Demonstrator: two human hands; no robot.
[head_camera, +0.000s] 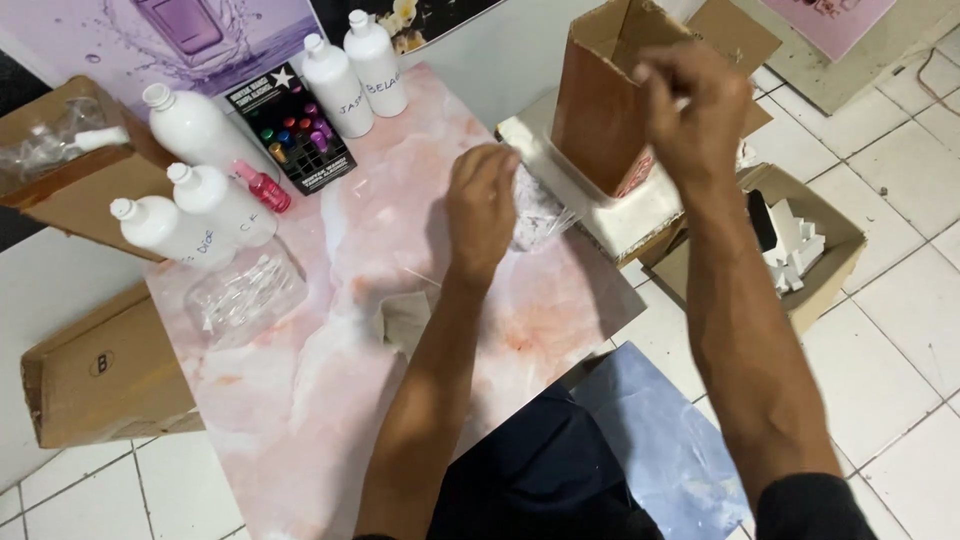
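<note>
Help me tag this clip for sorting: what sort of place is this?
Probably a small home workshop for packing scented liquids, set on a tiled floor: white plastic bottles, a rack of small coloured vials, and open cardboard boxes around a pink marbled board.

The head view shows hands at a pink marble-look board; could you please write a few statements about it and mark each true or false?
1. The left hand rests on a clear plastic bag. True.
2. The right hand is raised at the brown cardboard box. True.
3. The white bottles lie toppled on the floor tiles. False: they stand upright on the pink board.
4. The small pink bottle is held in the right hand. False: it lies on the board among the white bottles, away from both hands.
5. The brown box stands on a white block. True.
</note>
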